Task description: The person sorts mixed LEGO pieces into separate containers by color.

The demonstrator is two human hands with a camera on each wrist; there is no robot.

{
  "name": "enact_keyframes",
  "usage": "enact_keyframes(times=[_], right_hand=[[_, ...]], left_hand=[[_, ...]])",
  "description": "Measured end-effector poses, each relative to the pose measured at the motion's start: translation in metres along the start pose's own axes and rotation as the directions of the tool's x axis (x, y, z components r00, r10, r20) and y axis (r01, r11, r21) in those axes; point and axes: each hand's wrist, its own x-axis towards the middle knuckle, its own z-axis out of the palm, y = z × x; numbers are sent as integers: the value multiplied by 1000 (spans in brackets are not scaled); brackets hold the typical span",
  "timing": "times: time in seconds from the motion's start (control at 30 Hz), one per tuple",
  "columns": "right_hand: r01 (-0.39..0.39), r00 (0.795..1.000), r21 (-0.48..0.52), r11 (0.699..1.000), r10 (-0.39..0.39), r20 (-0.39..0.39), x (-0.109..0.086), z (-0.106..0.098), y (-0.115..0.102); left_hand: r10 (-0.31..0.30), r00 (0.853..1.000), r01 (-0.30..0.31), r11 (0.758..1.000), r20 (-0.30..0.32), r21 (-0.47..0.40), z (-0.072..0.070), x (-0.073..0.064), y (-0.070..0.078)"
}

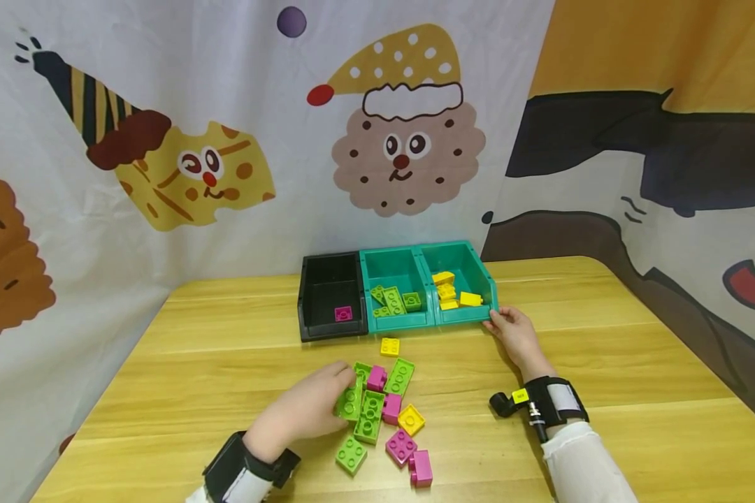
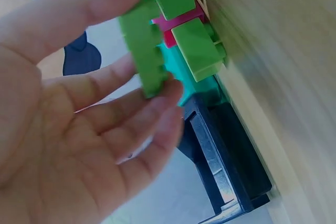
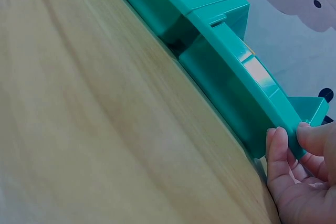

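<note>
Viewing from afar, I list: left hand (image 1: 305,409), thumb and fingers clamped on a green brick (image 1: 349,404); right hand (image 1: 519,340), well apart from the left, pinching the front corner of a teal bin (image 1: 462,318) containing yellow bricks (image 1: 470,299); just right of the left hand, loose green bricks (image 1: 369,417), pink bricks (image 1: 401,447) and a yellow brick (image 1: 412,420) on the table (image 1: 226,363); ahead of the left hand, a black bin (image 1: 333,334) holding one pink piece (image 1: 343,314); ahead and between both hands, a middle teal bin (image 1: 404,323) with green pieces (image 1: 393,302)

- Yellowish wood-grain tabletop (image 1: 226,335) (with darker streaks)
- Black storage bin (image 1: 331,276) and two teal bins (image 1: 432,317) stand side by side
- Green toy bricks (image 1: 368,417), magenta bricks (image 1: 401,447), yellow bricks (image 1: 411,420) lie loose before them
</note>
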Motion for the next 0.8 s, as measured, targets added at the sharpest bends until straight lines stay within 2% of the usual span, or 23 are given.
enact_keyframes(times=[0.13,0.23,0.33,0.53,0.67,0.8], right_hand=[[-3,1000,-9,1000,3,-13,0,0,1],[-6,1000,3,1000,6,-9,1,1,2],[-11,1000,4,1000,11,-9,1,3,3],[-3,1000,-21,1000,2,-16,2,2,4],[-2,1000,-8,1000,2,-18,3,0,4],[-5,1000,-4,1000,5,-17,3,-1,3]], left_hand=[[34,997,-32,999,-74,25,0,3,2],[48,987,-42,998,-153,45,-1,4,2],[39,971,-31,999,-235,39,-2,5,3],[-37,927,22,999,-373,-43,-9,15,5],[-83,912,54,995,-402,-82,-19,33,5],[-126,910,97,991,-396,-92,-25,56,2]])
